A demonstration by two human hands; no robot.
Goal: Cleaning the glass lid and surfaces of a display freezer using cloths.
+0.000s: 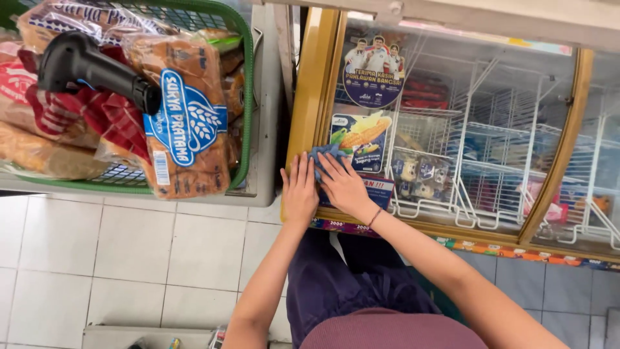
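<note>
My left hand and my right hand lie flat side by side on a blue cloth. They press it onto the glass lid of a chest freezer, near the lid's yellow front-left corner. Fingers of both hands are stretched out over the cloth, which shows only between and above them. A thin bracelet circles my right wrist. Stickers cover the glass just above my hands.
White wire baskets with packaged frozen goods fill the freezer under the glass. To the left a green basket holds bagged bread, with a black handheld scanner lying on top. White floor tiles lie below.
</note>
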